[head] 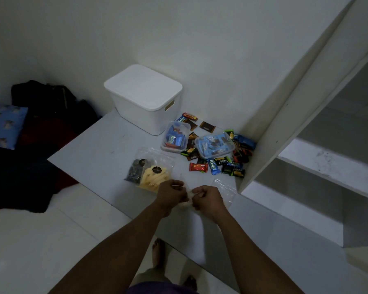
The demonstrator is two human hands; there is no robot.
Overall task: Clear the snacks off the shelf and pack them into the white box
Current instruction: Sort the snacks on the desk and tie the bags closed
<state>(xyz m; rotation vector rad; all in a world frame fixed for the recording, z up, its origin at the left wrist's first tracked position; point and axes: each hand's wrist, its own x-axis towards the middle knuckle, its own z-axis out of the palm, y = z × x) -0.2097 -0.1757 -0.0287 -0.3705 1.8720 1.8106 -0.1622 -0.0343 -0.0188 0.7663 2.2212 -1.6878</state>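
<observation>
Legibly, "Kalpa" on blue wrappers (174,139) in a clear tub (163,146)

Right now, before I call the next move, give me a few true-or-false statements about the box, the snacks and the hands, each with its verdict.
1. The white box has its lid on. True.
2. Both hands hold a red-wrapped candy. False: the left hand and right hand pinch a small clear bag between them; the red-wrapped candy lies untouched on the shelf.
3. The clear tubs of snacks are inside the white box. False: the clear tubs stand on the shelf beside it.
4. The bag of yellow sticks lies next to the bag of dark cookies. True.
</observation>
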